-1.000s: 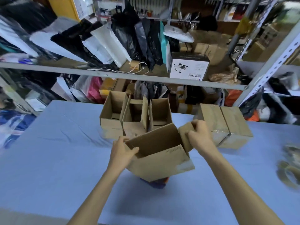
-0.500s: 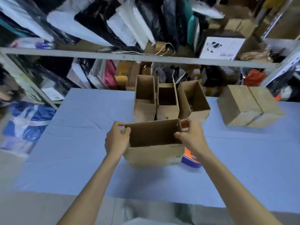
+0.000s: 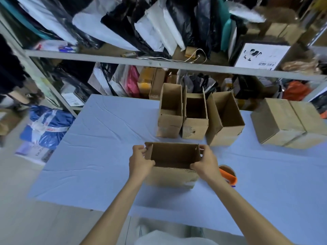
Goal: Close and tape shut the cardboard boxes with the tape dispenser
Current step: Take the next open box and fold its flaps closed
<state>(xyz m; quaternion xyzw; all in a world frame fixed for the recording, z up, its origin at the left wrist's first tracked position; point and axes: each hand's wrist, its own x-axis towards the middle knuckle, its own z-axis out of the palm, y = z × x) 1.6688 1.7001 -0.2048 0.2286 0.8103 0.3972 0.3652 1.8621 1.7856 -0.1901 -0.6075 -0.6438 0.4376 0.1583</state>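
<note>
An open cardboard box (image 3: 172, 175) stands upright on the blue table (image 3: 99, 156) in front of me, its top flaps raised. My left hand (image 3: 140, 162) grips the box's left end flap. At the opposite end, my right hand (image 3: 204, 161) grips the right flap. The orange tape dispenser (image 3: 228, 175) lies on the table just right of the box, partly hidden by my right wrist. Three more open boxes (image 3: 194, 117) stand in a row behind. Two closed boxes (image 3: 286, 123) sit at the far right.
A metal shelf rack (image 3: 159, 65) packed with bags and parcels runs along the table's far edge. A blue sack (image 3: 47, 124) lies on the floor to the left. The table's near edge is close to my body.
The box was tilted and held up a second ago; it now stands level on the table. Both hands shifted to its end flaps. The tape dispenser has come into view at its right.
</note>
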